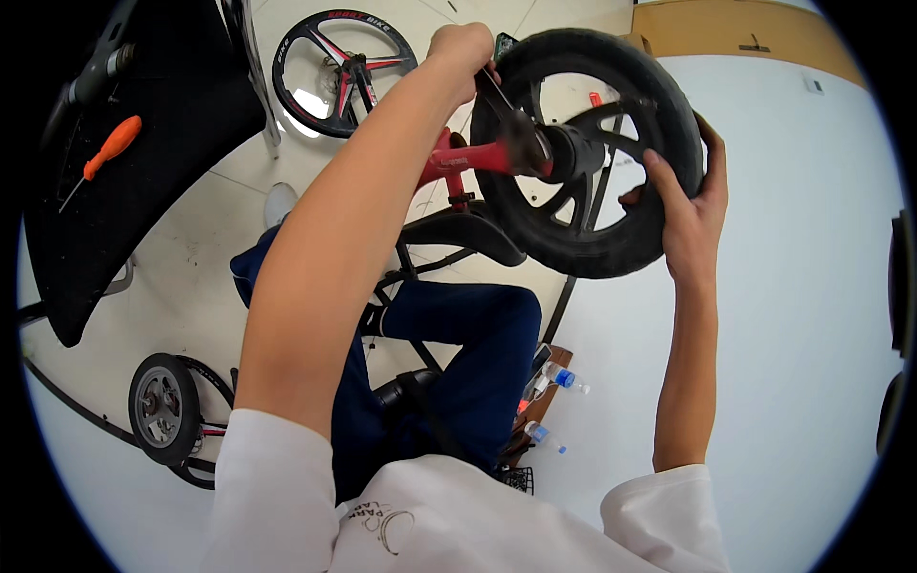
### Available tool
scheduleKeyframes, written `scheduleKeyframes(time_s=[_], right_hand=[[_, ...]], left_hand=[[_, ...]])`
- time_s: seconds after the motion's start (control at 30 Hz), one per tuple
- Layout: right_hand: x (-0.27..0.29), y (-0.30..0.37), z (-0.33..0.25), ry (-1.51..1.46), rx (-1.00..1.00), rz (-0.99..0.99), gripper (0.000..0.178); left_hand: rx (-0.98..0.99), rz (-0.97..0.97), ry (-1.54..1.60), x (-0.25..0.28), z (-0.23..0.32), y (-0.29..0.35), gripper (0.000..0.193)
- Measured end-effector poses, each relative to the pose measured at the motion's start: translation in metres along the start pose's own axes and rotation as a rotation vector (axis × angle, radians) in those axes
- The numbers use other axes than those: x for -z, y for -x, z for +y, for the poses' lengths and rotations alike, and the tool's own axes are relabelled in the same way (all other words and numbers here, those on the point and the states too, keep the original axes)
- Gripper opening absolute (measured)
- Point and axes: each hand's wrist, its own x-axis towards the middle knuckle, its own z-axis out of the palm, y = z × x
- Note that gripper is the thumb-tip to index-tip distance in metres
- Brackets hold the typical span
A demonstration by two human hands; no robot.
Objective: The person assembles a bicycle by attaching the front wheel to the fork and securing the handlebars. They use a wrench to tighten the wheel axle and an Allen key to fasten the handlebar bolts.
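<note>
A small wheel (597,260) with a black tyre and black spokes is raised in front of me, attached to a red bike frame (473,160). My right hand (693,215) grips the tyre's right side, thumb on the near face and fingers behind. Up at the wheel's left, my left hand (462,55) is closed round the handle of a dark metal wrench (506,113). The wrench slants down to the hub (573,153); its lower end is blurred, so I cannot tell whether it sits on a nut. A black saddle (463,232) lies below the frame.
An orange-handled screwdriver (113,146) lies on a black-topped table (172,105) at left. Another wheel (346,72) with red-and-white spokes is on the tiled floor, and a grey-hubbed wheel (164,409) stands lower left. Plastic bottles (564,376) are beside my legs. A white surface (783,286) spans the right.
</note>
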Motion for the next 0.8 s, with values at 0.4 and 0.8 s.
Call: scheduleKeyframes(time_s=[0.4, 0.8], right_hand=[[-0.007, 0.013, -0.001, -0.088, 0.089, -0.008, 0.056], [-0.01, 0.016, 0.001, -0.071, 0.112, 0.001, 0.057]], left_hand=[[-0.619, 0.494, -0.288, -0.027, 0.045, 0.015, 0.051], [-0.477, 0.024, -0.494, 0.055, -0.015, 0.082, 0.046]])
